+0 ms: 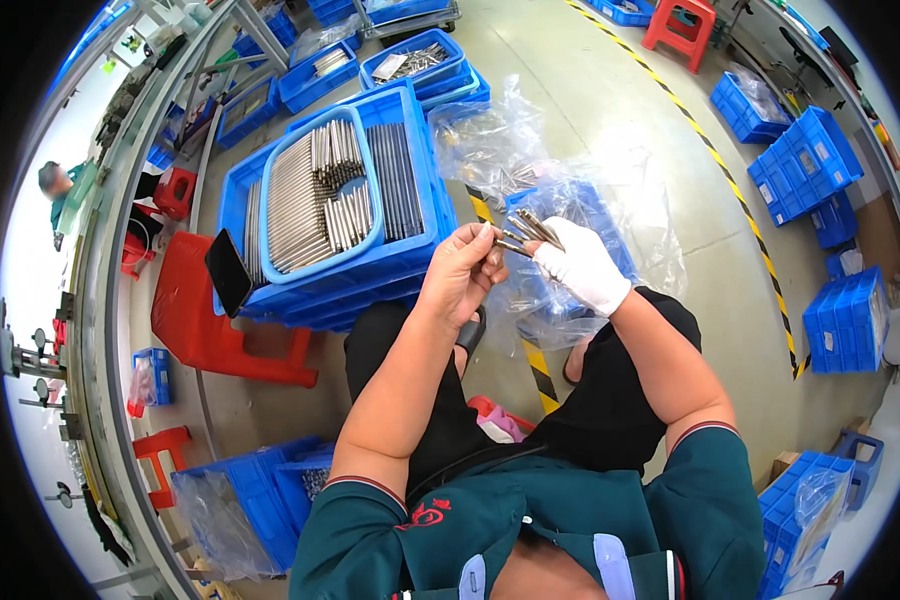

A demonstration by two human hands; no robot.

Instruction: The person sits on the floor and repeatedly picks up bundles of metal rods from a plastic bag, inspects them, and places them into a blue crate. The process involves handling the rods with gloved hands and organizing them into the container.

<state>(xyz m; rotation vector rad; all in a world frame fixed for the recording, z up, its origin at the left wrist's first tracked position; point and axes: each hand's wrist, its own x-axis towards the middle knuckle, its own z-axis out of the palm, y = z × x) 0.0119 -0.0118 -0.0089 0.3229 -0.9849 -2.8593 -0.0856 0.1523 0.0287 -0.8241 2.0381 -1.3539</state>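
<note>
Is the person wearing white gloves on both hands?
No, the right hand wears a white glove, but the left hand shows bare skin.

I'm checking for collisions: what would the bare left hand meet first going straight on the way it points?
Probably the slim shiny metal rods in the white-gloved right hand, though depth is unclear.

Slim metal rods [536, 229], loosely fanned

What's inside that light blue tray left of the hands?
The light blue tray holds many shiny metal rods side by side. Most of its bottom can't be seen, because the rods cover it.
</note>
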